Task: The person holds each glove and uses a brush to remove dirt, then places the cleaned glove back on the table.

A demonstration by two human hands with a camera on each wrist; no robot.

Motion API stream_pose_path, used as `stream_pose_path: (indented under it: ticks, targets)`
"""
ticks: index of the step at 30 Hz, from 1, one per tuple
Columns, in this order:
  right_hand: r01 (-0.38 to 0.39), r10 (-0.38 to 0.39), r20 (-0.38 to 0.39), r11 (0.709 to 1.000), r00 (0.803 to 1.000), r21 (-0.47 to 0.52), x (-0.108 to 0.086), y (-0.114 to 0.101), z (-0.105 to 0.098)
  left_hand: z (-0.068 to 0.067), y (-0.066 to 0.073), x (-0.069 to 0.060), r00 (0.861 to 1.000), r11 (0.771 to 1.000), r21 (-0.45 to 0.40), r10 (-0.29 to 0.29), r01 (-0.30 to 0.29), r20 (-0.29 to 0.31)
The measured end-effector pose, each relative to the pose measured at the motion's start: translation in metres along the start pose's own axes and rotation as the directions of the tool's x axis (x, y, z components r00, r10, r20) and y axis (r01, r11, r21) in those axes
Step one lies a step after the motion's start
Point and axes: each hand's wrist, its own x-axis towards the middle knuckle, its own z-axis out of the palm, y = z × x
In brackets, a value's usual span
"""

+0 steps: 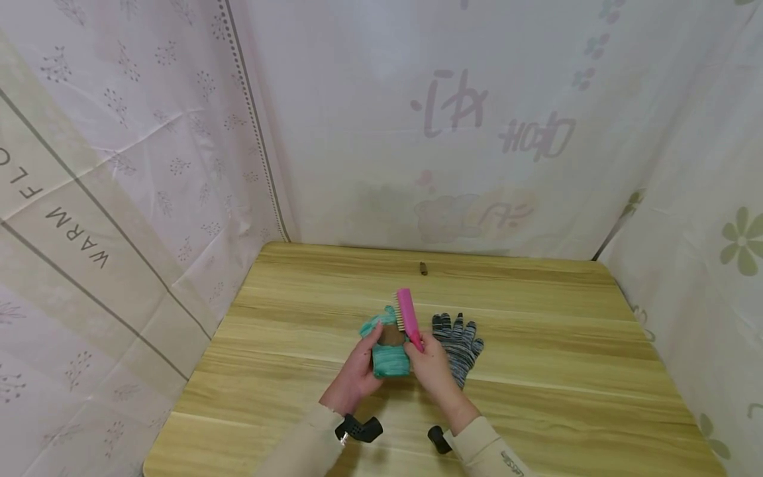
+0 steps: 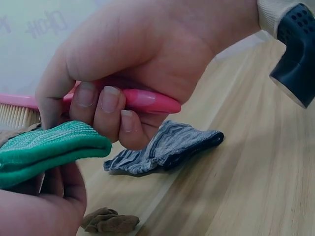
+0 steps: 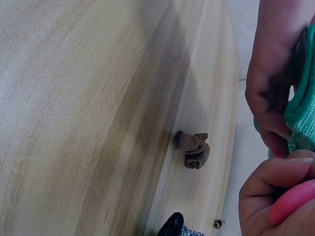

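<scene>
A green knitted glove with a brown patch on its upper side is held by my left hand, thumb on top and fingers beneath. My right hand grips the handle of a pink brush. The pale bristles face the brown patch; whether they touch it I cannot tell. In the left wrist view, the fingers curl round the pink handle, just above the cuff of the green glove.
A grey-and-black striped glove lies flat on the wooden table, right of the brush. Brown crumpled lumps lie on the table, and a small brown piece sits near its back edge. Printed curtains surround the table.
</scene>
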Motion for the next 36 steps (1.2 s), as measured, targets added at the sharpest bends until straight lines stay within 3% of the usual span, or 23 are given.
stream_pose_path:
  ticks: [6,9,18,24,31,36]
  targets:
    - [-0.005,0.005,0.009,1.000,1.000,0.015,0.001,0.003,-0.001,0.001,0.006,-0.006,0.992,0.997,0.036,-0.068,0.065,0.110]
    - [-0.009,0.009,0.005,1.000,1.000,0.021,0.002,0.004,-0.002,0.000,0.011,-0.008,0.987,0.994,0.078,-0.086,0.076,0.138]
    - [-0.027,0.026,0.026,0.999,0.999,0.042,0.003,0.003,-0.005,-0.004,0.017,-0.006,0.999,0.997,0.057,-0.048,0.048,0.002]
    - [-0.015,0.013,0.027,0.998,1.000,0.057,0.003,0.003,-0.007,-0.006,0.018,-0.006,0.998,0.998,0.018,-0.055,0.055,0.006]
    - [-0.005,0.004,0.018,0.999,1.000,0.050,0.003,0.002,-0.008,-0.008,0.018,-0.004,0.999,1.000,-0.023,-0.018,0.019,0.050]
    - [-0.003,0.002,0.017,0.999,1.000,0.039,0.004,0.003,-0.008,-0.007,0.018,-0.004,1.000,1.000,0.012,-0.018,0.018,0.015]
